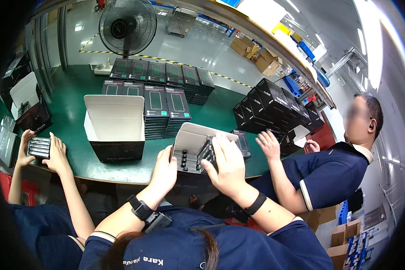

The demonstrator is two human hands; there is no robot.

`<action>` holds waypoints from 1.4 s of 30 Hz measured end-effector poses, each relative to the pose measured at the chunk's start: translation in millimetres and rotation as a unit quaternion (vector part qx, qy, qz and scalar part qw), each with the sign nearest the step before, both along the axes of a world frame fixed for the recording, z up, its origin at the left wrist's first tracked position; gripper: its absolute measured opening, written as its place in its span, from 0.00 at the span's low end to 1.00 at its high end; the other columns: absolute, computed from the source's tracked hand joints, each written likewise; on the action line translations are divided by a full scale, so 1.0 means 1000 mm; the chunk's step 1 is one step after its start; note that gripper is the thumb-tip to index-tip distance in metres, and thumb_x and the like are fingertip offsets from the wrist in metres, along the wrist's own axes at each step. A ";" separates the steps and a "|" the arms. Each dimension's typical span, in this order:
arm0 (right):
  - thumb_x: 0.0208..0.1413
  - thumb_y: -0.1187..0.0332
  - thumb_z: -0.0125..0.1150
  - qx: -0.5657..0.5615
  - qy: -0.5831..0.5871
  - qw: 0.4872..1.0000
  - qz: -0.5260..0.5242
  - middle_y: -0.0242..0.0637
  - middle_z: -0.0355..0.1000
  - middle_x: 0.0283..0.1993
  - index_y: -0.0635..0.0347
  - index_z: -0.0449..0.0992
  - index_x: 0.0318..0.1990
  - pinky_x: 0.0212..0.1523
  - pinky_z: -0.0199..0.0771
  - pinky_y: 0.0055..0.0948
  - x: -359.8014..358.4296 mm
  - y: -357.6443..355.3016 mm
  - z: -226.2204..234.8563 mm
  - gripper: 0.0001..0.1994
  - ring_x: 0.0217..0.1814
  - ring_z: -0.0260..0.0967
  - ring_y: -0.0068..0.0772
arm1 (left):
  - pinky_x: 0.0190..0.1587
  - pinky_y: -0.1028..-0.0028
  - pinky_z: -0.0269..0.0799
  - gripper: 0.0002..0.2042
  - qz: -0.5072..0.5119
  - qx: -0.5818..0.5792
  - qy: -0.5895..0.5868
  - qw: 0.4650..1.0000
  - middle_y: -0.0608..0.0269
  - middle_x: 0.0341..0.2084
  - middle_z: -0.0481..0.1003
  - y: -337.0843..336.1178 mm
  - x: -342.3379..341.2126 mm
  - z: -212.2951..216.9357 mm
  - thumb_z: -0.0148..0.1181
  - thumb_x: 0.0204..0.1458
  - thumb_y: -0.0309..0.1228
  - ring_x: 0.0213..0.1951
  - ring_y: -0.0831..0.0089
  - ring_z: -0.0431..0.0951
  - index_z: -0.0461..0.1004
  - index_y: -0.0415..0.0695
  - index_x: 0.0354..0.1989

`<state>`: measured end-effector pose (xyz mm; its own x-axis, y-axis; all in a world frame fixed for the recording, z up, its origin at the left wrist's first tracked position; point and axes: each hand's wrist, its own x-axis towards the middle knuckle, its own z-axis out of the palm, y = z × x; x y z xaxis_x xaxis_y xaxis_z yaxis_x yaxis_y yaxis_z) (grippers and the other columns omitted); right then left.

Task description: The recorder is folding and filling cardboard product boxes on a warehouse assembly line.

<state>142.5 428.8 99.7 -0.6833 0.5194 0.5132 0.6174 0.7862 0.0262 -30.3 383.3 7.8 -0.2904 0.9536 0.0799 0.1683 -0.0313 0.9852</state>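
Note:
At the table's front edge, an open box (191, 135), black outside and white inside, is tilted toward me. My left hand (164, 171) grips its left side, fingers behind the wall. My right hand (227, 164) is at the box's right part, with thumb and fingers around a row of thin black packages (207, 150) standing inside. Small black pieces (183, 159) show in the left part of the box, too small to name. Just left of it stands another open black box (117, 150) with its white lid raised; its inside is hidden.
Stacks of flat black packages (156, 101) fill the back of the green table (76, 103). Closed black boxes (265, 101) are piled on the right. A co-worker's hands (56, 155) hold a bundle at left; another person (328, 175) sits right. A fan (126, 29) stands behind.

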 end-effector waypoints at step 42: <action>0.59 0.38 0.37 -0.644 0.486 0.588 -0.046 0.31 0.67 0.54 0.49 0.67 0.57 0.55 0.53 0.34 0.019 0.056 -0.040 0.30 0.57 0.58 0.27 | 0.49 0.63 0.63 0.23 0.020 -0.159 -0.188 0.969 0.61 0.47 0.66 0.005 -0.022 -0.011 0.48 0.55 0.30 0.47 0.72 0.67 0.55 0.45 0.60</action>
<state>161.7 484.6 59.4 -0.3305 0.9172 -0.2225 -0.1106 -0.2717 -0.9560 -52.1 388.0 -3.6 -0.2783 0.9001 -0.3352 -0.2097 0.2836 0.9357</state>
